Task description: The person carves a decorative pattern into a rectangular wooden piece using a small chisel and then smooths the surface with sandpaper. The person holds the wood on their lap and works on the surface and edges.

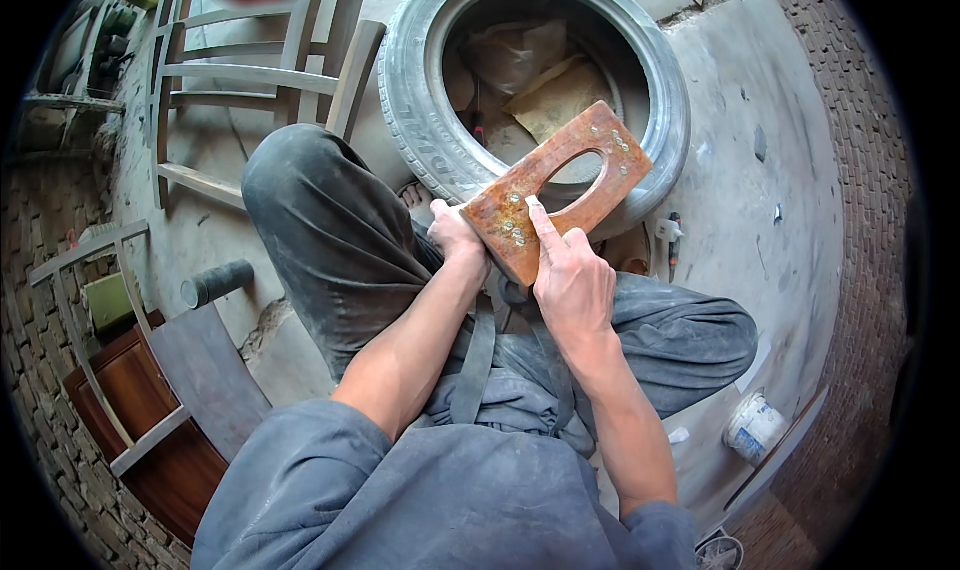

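An orange-brown board with an oval cut-out and clusters of metallic spots is held tilted in the air, in front of the near edge of a tyre lying flat on the concrete floor; the left hand grasps the board's left edge, its fingers partly hidden by the board; the right hand lays an outstretched index finger on the board's face, just beside the cut-out, its other fingers curled, and whether these grip anything I cannot tell; inside the tyre's rim lie a crumpled clear plastic bag and a brownish sheet; outside its lower right edge lies a dark-handled tool; toward the floor's right edge, by the bricks, stands a white bucket; left of the tyre are a wooden chair frame and, nearer the person, a dark cylinder lying on its side.
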The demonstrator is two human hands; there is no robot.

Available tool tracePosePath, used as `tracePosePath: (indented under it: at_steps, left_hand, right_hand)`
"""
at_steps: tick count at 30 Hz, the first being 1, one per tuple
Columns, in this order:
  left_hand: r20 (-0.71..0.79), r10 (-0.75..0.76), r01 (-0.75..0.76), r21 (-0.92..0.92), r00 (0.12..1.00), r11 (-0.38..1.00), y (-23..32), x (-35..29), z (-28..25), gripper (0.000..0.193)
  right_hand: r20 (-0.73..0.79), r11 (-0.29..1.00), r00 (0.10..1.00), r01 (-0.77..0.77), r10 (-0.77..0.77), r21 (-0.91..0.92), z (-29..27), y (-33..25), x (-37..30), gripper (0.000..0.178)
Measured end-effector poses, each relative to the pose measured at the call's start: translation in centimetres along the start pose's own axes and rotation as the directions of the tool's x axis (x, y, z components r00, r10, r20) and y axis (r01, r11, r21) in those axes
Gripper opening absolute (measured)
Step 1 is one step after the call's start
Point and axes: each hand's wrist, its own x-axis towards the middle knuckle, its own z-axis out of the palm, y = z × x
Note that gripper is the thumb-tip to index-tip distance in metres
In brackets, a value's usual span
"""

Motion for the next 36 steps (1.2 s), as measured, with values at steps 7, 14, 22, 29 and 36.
tracePosePath:
  at_steps: [7,14,22,29,36]
  left_hand:
    - [-0.005,0.020,-0.020,0.016,1.000,1.000,-0.2,0.5,-0.3,0.058]
    - [0.002,0.002,-0.002,0.007,1.000,1.000,-0.2,0.2,0.0,0.058]
    - [0.017,0.018,-0.017,-0.043,1.000,0.999,-0.8,1.9,-0.3,0.063]
    - [-0.004,0.032,-0.032,0.002,0.999,0.999,-0.4,1.1,-0.1,0.064]
    - [0.017,0.034,-0.033,-0.047,0.999,0.998,-0.4,0.5,-0.1,0.064]
  right_hand:
    - [-0.008,1.000,1.000,-0.007,0.007,0.012,0.2,-0.2,0.1,0.061]
    - [-0.006,0.999,0.999,-0.031,0.031,0.038,0.6,-0.3,-0.7,0.059]
    - [-0.010,0.998,0.999,-0.044,0.044,0.033,0.5,-0.4,-1.1,0.058]
    - [-0.047,0.998,0.998,-0.028,0.031,0.051,0.6,-0.1,-1.1,0.060]
    - [0.031,0.997,0.997,-0.068,0.067,0.036,0.1,-0.6,-1.6,0.058]
